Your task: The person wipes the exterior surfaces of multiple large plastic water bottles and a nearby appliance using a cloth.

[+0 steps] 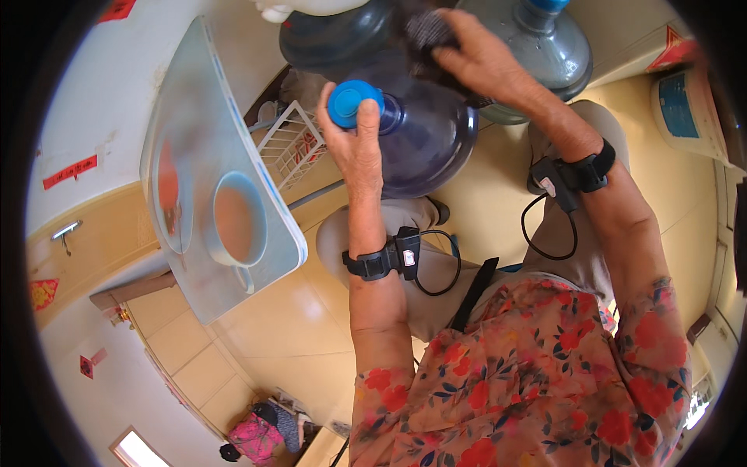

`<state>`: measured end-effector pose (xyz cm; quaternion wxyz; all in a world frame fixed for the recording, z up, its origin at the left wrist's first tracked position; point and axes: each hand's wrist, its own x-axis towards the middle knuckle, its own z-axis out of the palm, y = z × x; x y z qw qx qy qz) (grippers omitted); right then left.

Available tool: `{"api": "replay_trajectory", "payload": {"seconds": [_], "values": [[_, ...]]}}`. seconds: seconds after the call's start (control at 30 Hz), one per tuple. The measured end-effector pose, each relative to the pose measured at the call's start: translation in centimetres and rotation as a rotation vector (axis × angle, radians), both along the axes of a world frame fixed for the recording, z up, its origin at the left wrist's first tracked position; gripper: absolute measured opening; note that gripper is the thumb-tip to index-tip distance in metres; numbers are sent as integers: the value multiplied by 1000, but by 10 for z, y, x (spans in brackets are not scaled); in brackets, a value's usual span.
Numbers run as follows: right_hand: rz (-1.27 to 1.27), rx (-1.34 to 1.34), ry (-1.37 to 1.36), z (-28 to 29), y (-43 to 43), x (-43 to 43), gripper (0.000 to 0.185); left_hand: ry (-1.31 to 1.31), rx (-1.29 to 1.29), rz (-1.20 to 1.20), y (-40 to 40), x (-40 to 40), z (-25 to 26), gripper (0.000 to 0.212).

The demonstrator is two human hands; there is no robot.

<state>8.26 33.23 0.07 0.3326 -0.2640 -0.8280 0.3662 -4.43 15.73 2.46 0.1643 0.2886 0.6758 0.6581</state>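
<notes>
My left hand (359, 152) grips the blue cap (347, 105) at the neck of a large bluish plastic water-cooler bottle (435, 140). The thumb lies along the cap's near side and the fingers wrap its far side. In my right hand (484, 61) is a bunched dark cloth (429, 35), blurred, over the bottle's far side; whether it touches the plastic I cannot tell. To the right stands a second large bottle (554, 58), clear and blue-capped. Behind the held one is a darker bottle (335, 44), partly covered by a white object (315, 6).
A pale-topped table (204, 292) on the left bears a mug (239, 225) of brownish drink. A white wire basket (292, 146) sits beyond its edge. At right is a white bucket (680, 111). What looks like a person in pink (257, 432) is at the bottom left.
</notes>
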Motion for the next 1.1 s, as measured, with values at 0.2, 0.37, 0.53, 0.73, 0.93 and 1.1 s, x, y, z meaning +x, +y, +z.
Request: {"api": "replay_trajectory", "payload": {"seconds": [0.2,0.37,0.53,0.73,0.93,1.1], "values": [[260,524,-284,-10,-64,10,37,68,-18,22,7,3,4,51],[585,698,-110,-11,-90,29,29,81,-31,36,9,4,4,47],[342,598,-230,-7,-64,25,29,51,-50,45,8,0,6,46],[547,670,-177,-7,-82,28,25,52,-21,49,7,2,7,47],[698,592,-321,3,-89,30,33,30,-9,52,6,3,6,52],[552,344,-337,2,-69,35,44,76,-26,32,7,4,6,47]]}}
